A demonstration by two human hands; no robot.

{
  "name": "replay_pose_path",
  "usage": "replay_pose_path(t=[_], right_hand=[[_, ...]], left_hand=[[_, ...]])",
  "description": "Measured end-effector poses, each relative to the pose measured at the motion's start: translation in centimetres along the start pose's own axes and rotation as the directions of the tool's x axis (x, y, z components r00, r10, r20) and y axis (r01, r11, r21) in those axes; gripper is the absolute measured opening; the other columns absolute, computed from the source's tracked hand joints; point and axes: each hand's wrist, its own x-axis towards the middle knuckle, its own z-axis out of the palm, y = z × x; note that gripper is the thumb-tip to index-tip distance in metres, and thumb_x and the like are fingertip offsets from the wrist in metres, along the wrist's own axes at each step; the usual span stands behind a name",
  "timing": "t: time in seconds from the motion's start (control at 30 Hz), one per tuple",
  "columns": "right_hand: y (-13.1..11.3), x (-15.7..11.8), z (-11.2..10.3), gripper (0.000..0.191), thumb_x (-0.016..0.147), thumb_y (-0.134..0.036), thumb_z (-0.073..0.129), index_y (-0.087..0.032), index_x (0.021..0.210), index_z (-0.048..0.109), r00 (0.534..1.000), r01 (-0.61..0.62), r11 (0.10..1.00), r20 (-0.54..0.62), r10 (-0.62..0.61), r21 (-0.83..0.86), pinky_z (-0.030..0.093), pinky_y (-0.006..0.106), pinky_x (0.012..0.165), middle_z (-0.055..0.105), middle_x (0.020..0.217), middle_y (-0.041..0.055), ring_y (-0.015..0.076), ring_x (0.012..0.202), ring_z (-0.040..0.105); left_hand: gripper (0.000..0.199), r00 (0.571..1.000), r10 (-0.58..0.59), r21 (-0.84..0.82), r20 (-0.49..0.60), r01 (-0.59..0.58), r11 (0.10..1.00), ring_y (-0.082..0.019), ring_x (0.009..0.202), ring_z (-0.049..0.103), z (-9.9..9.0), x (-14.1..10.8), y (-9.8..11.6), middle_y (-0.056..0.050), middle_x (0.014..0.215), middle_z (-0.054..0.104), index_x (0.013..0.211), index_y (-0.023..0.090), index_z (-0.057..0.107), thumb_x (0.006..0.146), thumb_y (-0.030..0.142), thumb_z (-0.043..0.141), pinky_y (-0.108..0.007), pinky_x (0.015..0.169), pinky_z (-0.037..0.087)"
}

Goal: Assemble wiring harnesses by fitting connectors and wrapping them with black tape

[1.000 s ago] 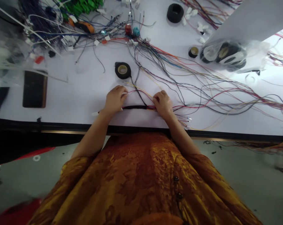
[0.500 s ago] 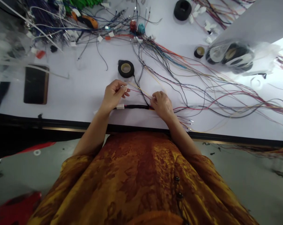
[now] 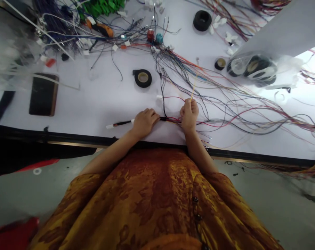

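My left hand (image 3: 145,123) lies over a black-taped wire harness (image 3: 162,118), its fingers curled down onto it and partly hidden. A white connector (image 3: 110,126) sits at the harness's left end, and another white piece shows just beside the hand. My right hand (image 3: 190,114) is closed in a pinch on a yellow wire (image 3: 193,89), which stands up from the fingers toward the back. Red wires (image 3: 174,119) run from the taped part beneath that hand. A thin black branch (image 3: 162,92) rises from the harness, near a small white connector (image 3: 159,97) on a red wire.
A black tape roll (image 3: 143,78) lies behind my left hand. Long loose wires (image 3: 251,104) spread across the table's right side. A phone (image 3: 43,94) lies at the left, an orange-black tool (image 3: 102,29) farther back. Bagged tape rolls (image 3: 260,69) are at the right.
My left hand has let go of the wire with the white connector and come down onto the harness. My right hand has moved slightly right and now holds the yellow wire upward.
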Motion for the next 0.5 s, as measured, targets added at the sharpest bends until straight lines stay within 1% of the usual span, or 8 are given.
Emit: replay_pose_path(t=[0.07,0.13,0.17,0.2,0.3,0.37,0.43,0.5], right_hand=[[-0.2,0.4,-0.3,0.037,0.093,-0.061,0.052,-0.026,0.083,0.044,0.998,-0.053,0.986,-0.014,0.056,0.161,0.024,0.022,0.043,0.018,0.055,-0.0117,0.0087,0.044,0.019],[-0.6,0.6,-0.5,0.036,0.091,-0.060,0.056,-0.025,0.087,0.051,0.996,-0.086,0.973,0.001,0.088,0.215,0.022,0.023,0.042,0.016,0.052,-0.0128,0.0085,0.043,0.015],[-0.8,0.6,-0.6,0.035,0.089,-0.060,0.058,-0.025,0.089,0.055,0.995,-0.094,0.979,0.041,0.088,0.180,0.022,0.023,0.042,0.018,0.052,-0.0126,0.0085,0.042,0.017],[-1.0,0.6,-0.6,0.035,0.088,-0.058,0.061,-0.024,0.091,0.059,0.993,-0.081,0.991,0.096,0.071,0.105,0.023,0.023,0.043,0.022,0.052,-0.0117,0.0085,0.043,0.020],[-1.4,0.3,-0.4,0.032,0.089,-0.053,0.060,-0.021,0.088,0.068,0.963,0.069,0.982,0.270,-0.019,-0.176,0.033,0.025,0.050,0.039,0.056,-0.0059,0.0106,0.052,0.037],[-1.4,0.0,-0.2,0.035,0.094,-0.051,0.051,-0.021,0.093,0.070,0.946,0.144,0.961,0.317,-0.064,-0.236,0.038,0.026,0.055,0.046,0.060,-0.0036,0.0122,0.056,0.043],[-1.1,-0.1,-0.1,0.038,0.097,-0.052,0.044,-0.022,0.101,0.067,0.960,0.138,0.964,0.268,-0.075,-0.226,0.039,0.027,0.056,0.054,0.065,-0.0020,0.0122,0.056,0.043],[-0.7,-0.1,-0.1,0.039,0.097,-0.054,0.040,-0.023,0.106,0.062,0.989,0.087,0.975,0.134,-0.060,-0.204,0.036,0.025,0.051,0.060,0.078,0.0004,0.0105,0.053,0.040]], left_hand=[[0.030,1.000,0.014,0.010,0.008,-0.014,1.000,-0.026,0.091,0.059,-0.2,0.0,-0.2,-0.011,0.097,0.067,0.102,0.022,0.075,0.103,0.035,0.047,-0.040,0.073,0.047],[0.032,1.000,0.019,0.030,0.021,-0.020,0.999,-0.026,0.091,0.059,-0.4,-0.1,-0.1,-0.011,0.097,0.068,0.102,0.022,0.075,0.104,0.035,0.047,-0.040,0.073,0.047],[0.031,0.999,0.023,0.043,0.025,-0.024,0.999,-0.026,0.092,0.059,-0.4,-0.1,0.0,-0.011,0.097,0.067,0.104,0.023,0.075,0.104,0.035,0.046,-0.040,0.073,0.047],[0.031,0.999,0.031,0.059,0.031,-0.033,0.998,-0.026,0.093,0.059,-0.5,-0.1,0.2,-0.011,0.099,0.067,0.109,0.024,0.074,0.104,0.033,0.046,-0.040,0.075,0.047],[0.036,0.993,0.076,0.116,0.094,-0.087,0.989,-0.026,0.097,0.060,-0.7,0.6,1.3,-0.011,0.107,0.066,0.132,0.030,0.065,0.102,0.024,0.046,-0.040,0.080,0.047],[0.042,0.987,0.075,0.146,0.142,-0.096,0.985,-0.028,0.099,0.061,-0.7,1.4,2.0,-0.012,0.112,0.064,0.138,0.029,0.060,0.099,0.018,0.048,-0.041,0.081,0.047],[0.040,0.990,0.024,0.161,0.142,-0.047,0.986,-0.029,0.097,0.062,-0.6,2.2,2.6,-0.015,0.115,0.064,0.133,0.023,0.061,0.095,0.016,0.051,-0.042,0.080,0.047],[0.034,0.994,-0.055,0.156,0.098,0.039,0.987,-0.029,0.096,0.062,-0.2,2.7,2.7,-0.016,0.113,0.064,0.124,0.017,0.063,0.092,0.014,0.050,-0.042,0.079,0.049]])
